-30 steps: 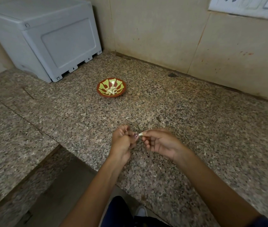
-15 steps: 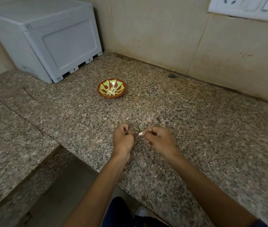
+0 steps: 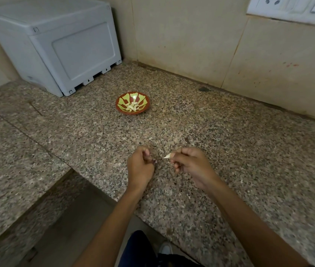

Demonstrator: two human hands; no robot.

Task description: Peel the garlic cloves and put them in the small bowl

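Speckled granite counter [image 3: 229, 151] (beige wall [image 3: 181, 35] behind)

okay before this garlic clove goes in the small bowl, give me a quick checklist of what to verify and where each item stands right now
1. Clove held firmly: garlic clove pinched in the right hand. Ok.
2. Clove fully peeled: the visible tip looks pale and bare, the rest is hidden by fingers. Cannot tell.
3. Left hand clear of the clove: apart from it, fingers curled. Ok.
4. Peel scrap in the left hand: cannot tell.
5. Small bowl upright with room: a few cloves inside. Ok.
6. Path over the countertop to the bowl: nothing in between. Ok.
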